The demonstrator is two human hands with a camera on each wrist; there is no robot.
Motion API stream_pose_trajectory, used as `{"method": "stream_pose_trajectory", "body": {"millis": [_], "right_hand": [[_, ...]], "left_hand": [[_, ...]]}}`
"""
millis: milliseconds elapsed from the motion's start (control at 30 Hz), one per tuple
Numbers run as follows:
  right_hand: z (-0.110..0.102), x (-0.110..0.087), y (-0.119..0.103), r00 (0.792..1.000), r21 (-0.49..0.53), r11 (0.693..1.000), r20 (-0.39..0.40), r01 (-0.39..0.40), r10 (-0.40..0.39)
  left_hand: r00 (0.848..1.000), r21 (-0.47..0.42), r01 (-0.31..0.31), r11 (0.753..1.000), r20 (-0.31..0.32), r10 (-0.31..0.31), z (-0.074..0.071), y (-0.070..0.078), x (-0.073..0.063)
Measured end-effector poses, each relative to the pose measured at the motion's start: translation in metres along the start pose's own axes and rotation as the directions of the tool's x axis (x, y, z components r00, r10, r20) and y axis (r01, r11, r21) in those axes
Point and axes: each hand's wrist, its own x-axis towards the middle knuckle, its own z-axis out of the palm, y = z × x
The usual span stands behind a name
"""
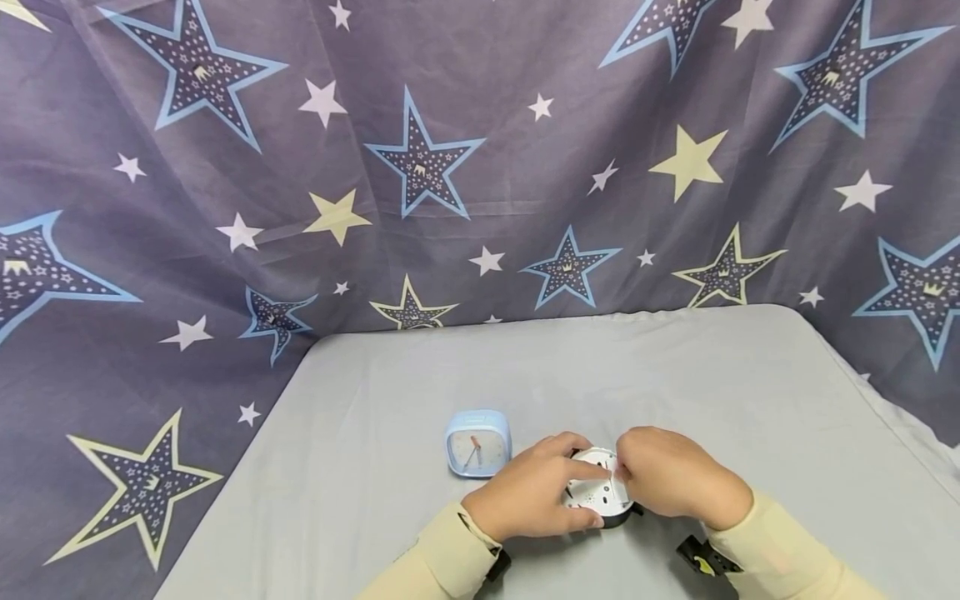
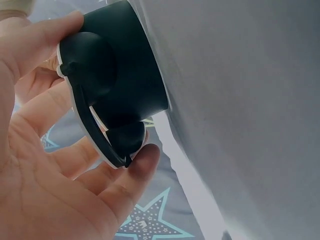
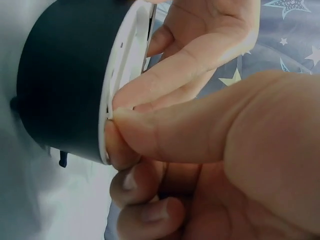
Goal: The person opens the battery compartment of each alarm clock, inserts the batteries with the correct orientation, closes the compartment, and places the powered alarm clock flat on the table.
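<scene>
A round black twin-bell alarm clock (image 2: 137, 75) lies with its white back (image 1: 592, 498) facing up. My left hand (image 1: 536, 492) holds it by the side, thumb and fingers round the case and bells, while the forefinger reaches across the back. In the right wrist view, the thumb and forefinger of my right hand (image 3: 240, 130) pinch at a small white part on the back, close to the rim of the black case (image 3: 65, 75). Fingertips mostly cover that part, so its shape cannot be made out.
A light blue square alarm clock (image 1: 478, 446) stands upright just left of my left hand, its dial towards me. Grey cloth (image 1: 375, 400) covers the table. Behind it hangs a dark curtain (image 1: 510, 167) with stars.
</scene>
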Motion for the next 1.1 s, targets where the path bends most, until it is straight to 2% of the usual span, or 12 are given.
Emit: {"method": "stream_pose_trajectory", "body": {"millis": [300,567,733,933,1100], "right_hand": [[0.003,-0.001,-0.003,1.0,-0.019,1.0,-0.024,-0.013,0.012],[0.006,0.0,-0.005,0.992,-0.11,0.992,-0.107,0.053,-0.064],[0.003,0.002,0.001,0.993,-0.058,0.998,-0.115,0.032,-0.038],[0.0,0.005,0.008,0.996,-0.006,1.0,-0.088,0.014,-0.014],[0.0,0.005,0.01,0.997,0.002,1.0,-0.079,0.002,-0.002]], "left_hand": [[1.0,0.016,-0.001,1.0,-0.002,0.001,-0.001,0.0,-0.001],[1.0,0.024,0.004,1.0,-0.001,-0.004,-0.002,0.001,-0.001],[1.0,0.028,0.006,1.0,0.0,-0.006,-0.001,0.0,-0.001],[1.0,0.032,0.0,0.999,-0.005,0.0,0.0,0.0,-0.001],[1.0,0.032,-0.008,0.999,-0.01,0.009,-0.001,0.0,-0.001]]}}
